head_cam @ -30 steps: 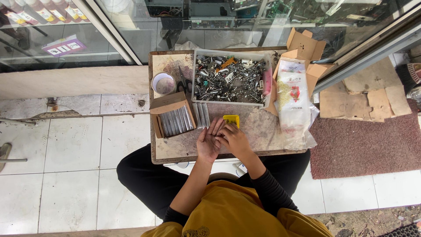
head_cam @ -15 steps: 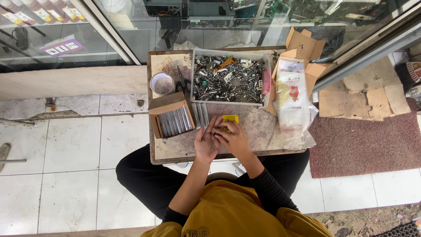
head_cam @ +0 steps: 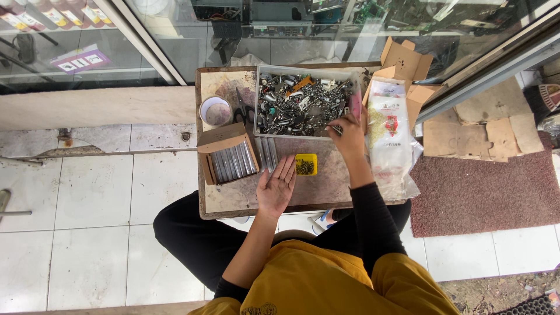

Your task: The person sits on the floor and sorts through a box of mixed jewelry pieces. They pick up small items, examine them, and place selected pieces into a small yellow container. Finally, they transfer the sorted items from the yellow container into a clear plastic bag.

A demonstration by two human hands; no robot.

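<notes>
Both hands were together over the near middle of the table (head_cam: 233, 204) a moment ago; now they have split. My right hand (head_cam: 349, 135) has gone far, up to the near right edge of the tray of metal bits (head_cam: 303, 105), and its fingers are pinched together at the heap, though I cannot tell whether they have closed on a piece or are only touching the pile. My left hand (head_cam: 277, 186) stays near me, palm up and fingers spread flat, holding nothing that I can make out. That reads to me as one hand fetching and the other waiting to receive.

Just right of my open palm sits the small yellow box (head_cam: 305, 164) with dark little pieces in it. Left of the palm lies a row of grey rods (head_cam: 267, 153) on the table, and further left the cardboard box (head_cam: 227, 154) holds more rods. A white cup (head_cam: 215, 112) and scissors (head_cam: 245, 109) lie at the far left corner. On the right a printed plastic bag (head_cam: 389, 134) hangs over the table's right edge, just beside my right forearm, so that side is tight. Bare table lies between the yellow box and the bag, and along the near edge by my left wrist; beyond the table's left edge is tiled floor (head_cam: 87, 221)
</notes>
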